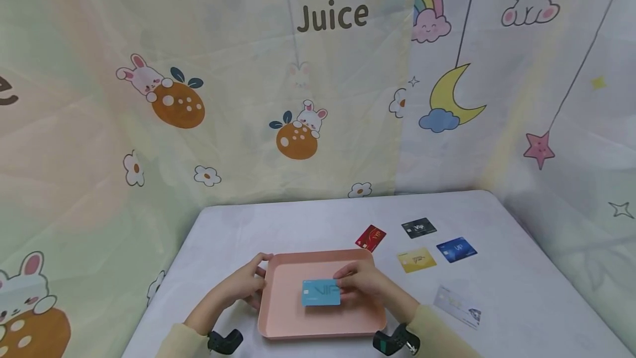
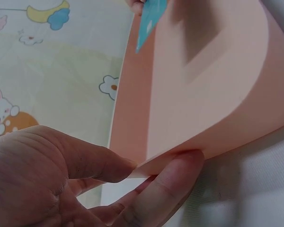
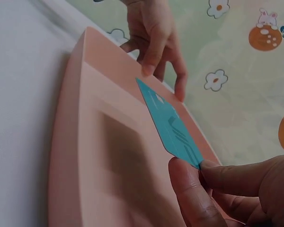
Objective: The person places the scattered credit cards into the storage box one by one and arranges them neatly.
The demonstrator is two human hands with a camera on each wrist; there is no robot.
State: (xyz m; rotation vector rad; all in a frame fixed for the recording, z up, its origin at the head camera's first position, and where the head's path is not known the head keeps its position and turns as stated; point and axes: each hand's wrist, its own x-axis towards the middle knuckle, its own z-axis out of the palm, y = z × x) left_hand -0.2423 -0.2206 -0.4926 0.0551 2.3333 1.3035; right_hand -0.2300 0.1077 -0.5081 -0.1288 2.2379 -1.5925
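A pink tray (image 1: 278, 319) lies on the white table. My left hand (image 1: 245, 285) grips its left rim; in the left wrist view the thumb of that hand (image 2: 85, 175) is on the rim and fingers are against the outer wall. Over the tray, my right hand (image 1: 361, 280) pinches a light blue VIP card (image 1: 318, 293) by its right end. The right wrist view shows the card (image 3: 168, 123) raised above the tray floor, casting a shadow, with thumb and fingers of the right hand (image 3: 236, 189) at its near corner.
Right of the tray on the table (image 1: 521, 291) lie a red card (image 1: 370, 237), a black card (image 1: 419, 228), a yellow card (image 1: 417, 260), a blue card (image 1: 456, 249) and a silvery card (image 1: 457, 307). Printed curtains hang behind the table.
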